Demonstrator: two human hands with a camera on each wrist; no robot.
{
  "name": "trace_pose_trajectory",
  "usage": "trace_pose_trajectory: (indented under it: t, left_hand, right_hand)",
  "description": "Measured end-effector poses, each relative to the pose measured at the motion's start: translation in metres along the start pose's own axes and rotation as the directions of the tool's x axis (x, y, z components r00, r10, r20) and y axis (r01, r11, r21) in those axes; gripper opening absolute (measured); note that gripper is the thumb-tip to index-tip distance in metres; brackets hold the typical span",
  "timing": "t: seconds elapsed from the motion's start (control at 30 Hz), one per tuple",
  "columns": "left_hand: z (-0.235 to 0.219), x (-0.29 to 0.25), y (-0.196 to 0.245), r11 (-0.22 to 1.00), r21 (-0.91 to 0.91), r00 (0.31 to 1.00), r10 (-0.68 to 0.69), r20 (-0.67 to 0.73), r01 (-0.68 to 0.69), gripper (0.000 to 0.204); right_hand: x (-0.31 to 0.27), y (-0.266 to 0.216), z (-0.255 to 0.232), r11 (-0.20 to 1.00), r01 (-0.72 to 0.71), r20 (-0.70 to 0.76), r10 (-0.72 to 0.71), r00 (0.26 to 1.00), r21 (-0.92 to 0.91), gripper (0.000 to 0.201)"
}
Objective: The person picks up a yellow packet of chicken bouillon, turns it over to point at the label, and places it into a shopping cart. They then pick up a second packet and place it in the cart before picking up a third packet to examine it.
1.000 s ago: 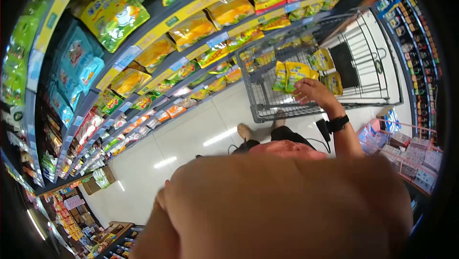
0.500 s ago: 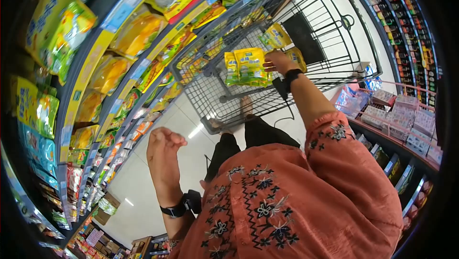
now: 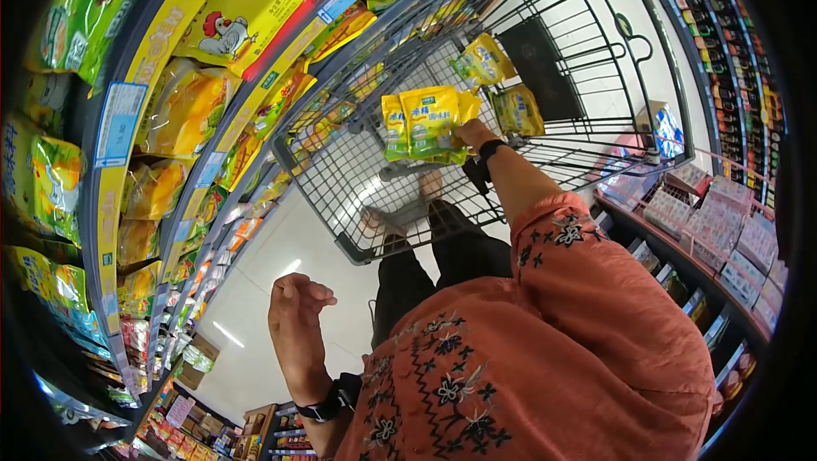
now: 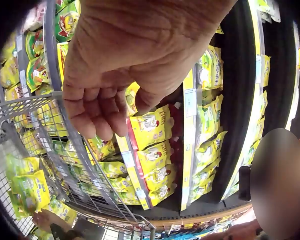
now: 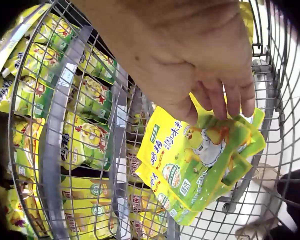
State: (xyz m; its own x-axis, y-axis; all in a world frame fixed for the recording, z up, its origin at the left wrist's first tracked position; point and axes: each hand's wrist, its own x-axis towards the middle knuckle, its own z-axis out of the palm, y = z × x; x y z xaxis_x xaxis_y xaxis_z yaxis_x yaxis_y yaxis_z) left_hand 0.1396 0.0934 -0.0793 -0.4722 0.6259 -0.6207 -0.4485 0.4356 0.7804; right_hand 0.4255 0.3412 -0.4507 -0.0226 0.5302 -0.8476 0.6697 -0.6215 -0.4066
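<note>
Hands: right hand (image 3: 473, 132) pinches yellow packets (image 3: 423, 125) inside the cart (image 3: 357, 250) (above its rim); left hand (image 3: 295, 312) relaxed, empty.

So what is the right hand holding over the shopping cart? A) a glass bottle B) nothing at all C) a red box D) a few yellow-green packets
D: the right hand grips a few yellow-green packets by their top edge, above the wire shopping cart, as the head view also shows.
</note>
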Motion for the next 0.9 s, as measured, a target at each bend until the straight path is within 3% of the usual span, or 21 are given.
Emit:
trace_pose_trajectory:
  t: [0.07, 0.17, 0.27, 0.37, 0.57, 0.67, 0.77, 0.87, 0.9]
  left_hand:
    - [0.005, 0.0, -0.002, 1.0, 0.009, 1.0, -0.007, 0.005, 0.007, 0.032]
    - [0.009, 0.001, -0.003, 0.999, 0.024, 1.0, -0.02, 0.013, 0.02, 0.033]
    - [0.015, 0.001, -0.003, 0.999, 0.029, 0.999, -0.035, -0.004, 0.035, 0.035]
    - [0.017, 0.0, -0.004, 0.999, 0.037, 0.999, -0.036, -0.001, 0.036, 0.034]
    - [0.019, -0.004, -0.007, 0.999, 0.04, 0.999, -0.038, 0.008, 0.038, 0.033]
    - [0.021, -0.007, -0.009, 0.998, 0.045, 0.999, -0.045, 0.008, 0.044, 0.033]
    - [0.022, -0.009, -0.011, 0.998, 0.048, 0.999, -0.05, 0.02, 0.049, 0.033]
    - [0.021, -0.009, -0.01, 0.998, 0.047, 0.998, -0.032, 0.06, 0.029, 0.033]
    - [0.02, -0.009, -0.01, 0.999, 0.042, 0.997, -0.022, 0.078, 0.018, 0.033]
  right_hand:
    - [-0.006, -0.01, -0.001, 0.999, -0.039, -0.014, 0.039, 0.999, -0.009, 0.028]
    - [0.05, 0.024, 0.014, 0.984, -0.117, 0.018, 0.121, 0.993, -0.138, 0.023]
    - [0.051, 0.023, 0.016, 0.967, -0.053, -0.012, 0.052, 0.999, -0.25, 0.024]
    - [0.05, 0.03, 0.018, 0.995, -0.03, -0.018, 0.029, 0.999, -0.099, 0.025]
    - [0.032, 0.017, 0.012, 0.988, -0.08, -0.058, 0.073, 0.996, -0.129, 0.029]
    - [0.02, 0.006, 0.007, 0.984, -0.089, -0.008, 0.088, 0.996, -0.155, 0.033]
    - [0.004, -0.011, 0.002, 0.996, -0.091, 0.076, 0.093, 0.993, -0.021, 0.031]
    - [0.001, -0.019, 0.003, 0.972, -0.02, 0.228, -0.035, 0.973, 0.232, 0.033]
    - [0.01, -0.015, 0.005, 0.967, 0.219, 0.243, -0.244, 0.939, 0.127, 0.032]
